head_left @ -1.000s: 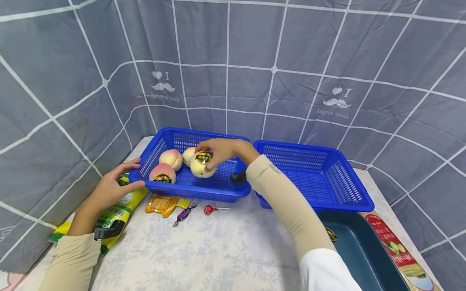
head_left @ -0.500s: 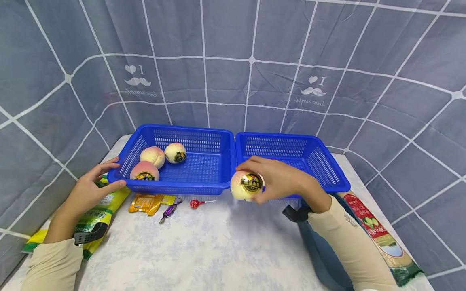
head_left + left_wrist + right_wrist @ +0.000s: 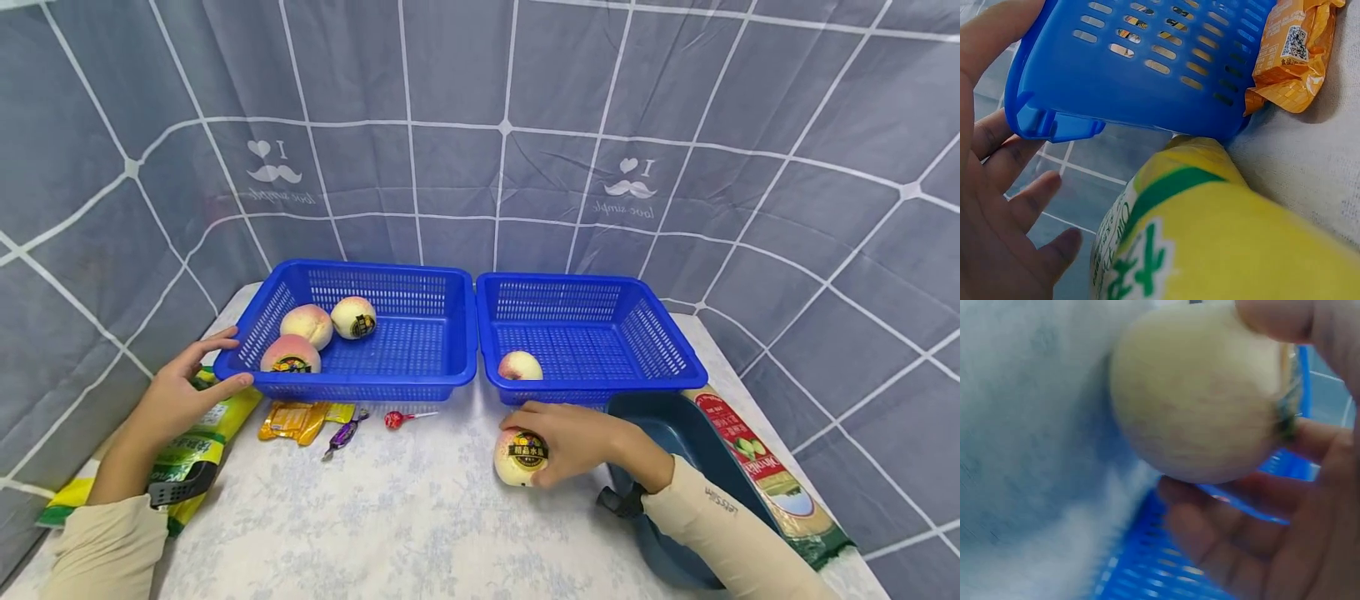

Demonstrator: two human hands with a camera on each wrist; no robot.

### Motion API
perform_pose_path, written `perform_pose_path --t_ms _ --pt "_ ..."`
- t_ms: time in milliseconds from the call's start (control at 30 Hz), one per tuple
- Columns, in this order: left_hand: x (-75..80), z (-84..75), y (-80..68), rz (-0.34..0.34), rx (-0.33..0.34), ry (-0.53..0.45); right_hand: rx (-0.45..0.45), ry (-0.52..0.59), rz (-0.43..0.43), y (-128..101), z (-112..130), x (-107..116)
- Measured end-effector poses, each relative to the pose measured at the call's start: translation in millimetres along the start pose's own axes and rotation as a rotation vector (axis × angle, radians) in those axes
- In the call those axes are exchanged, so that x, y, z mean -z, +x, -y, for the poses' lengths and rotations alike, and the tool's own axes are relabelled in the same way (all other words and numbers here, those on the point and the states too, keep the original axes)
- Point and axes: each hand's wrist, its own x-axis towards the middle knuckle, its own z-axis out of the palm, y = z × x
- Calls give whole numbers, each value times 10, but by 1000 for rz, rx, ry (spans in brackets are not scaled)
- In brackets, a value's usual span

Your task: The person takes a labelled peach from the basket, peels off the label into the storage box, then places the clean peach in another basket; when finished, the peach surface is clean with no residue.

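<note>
My right hand [image 3: 581, 442] grips a pale peach with a dark round sticker [image 3: 521, 457] low over the tablecloth, just in front of the right blue basket [image 3: 675, 343]. The right wrist view shows that peach [image 3: 1197, 394] with my fingers [image 3: 1254, 550] curled around it. One peach [image 3: 520, 365] lies in the right basket. The left blue basket [image 3: 375, 271] holds three peaches [image 3: 307, 323]. My left hand [image 3: 183, 396] is open at that basket's near left corner, thumb against the rim. In the left wrist view the left hand [image 3: 997, 206] lies beside the basket's corner [image 3: 1054, 119].
A yellow-green bag [image 3: 197, 446] lies under my left hand. Orange snack packets [image 3: 296, 419], a purple candy [image 3: 341, 435] and a red lollipop [image 3: 395, 418] lie before the left basket. A dark teal tray [image 3: 693, 454] and a long printed package [image 3: 765, 475] sit at the right.
My right hand lifted the stickered peach out of the left basket, carried it rightward and lowered it to the cloth before the right basket. My left hand stayed at the basket's corner.
</note>
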Motion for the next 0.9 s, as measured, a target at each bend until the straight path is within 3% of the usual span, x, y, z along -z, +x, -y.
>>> perform_pose_path --t_ms 133,267,367,433,500,567,667,733,900 --pt "-48 -164 -3 -92 -115 -2 -26 -4 -1 -60 29 25" --pt "-233 -631 52 -184 -441 -13 -82 30 -9 -151 66 86" --pt "-538 -1058 39 -128 -689 -49 -86 65 -33 -187 51 121" --pt "-813 -1327 -38 -3 -759 -70 -71 74 -62 -199 18 136" --pt "-1121 -1554 -143 136 -762 -64 -54 75 -101 -206 -34 139" --pt "-1417 -1735 -249 264 -724 -32 -44 80 -140 -202 -86 133" --pt "-1813 -1912 -312 375 -650 39 -52 140 -184 -177 -143 111" --pt "-2035 -1963 -281 427 -585 60 -71 178 -196 -165 -146 98" --pt "-2467 -1871 -139 560 -448 -46 -99 174 -210 -168 -88 66"
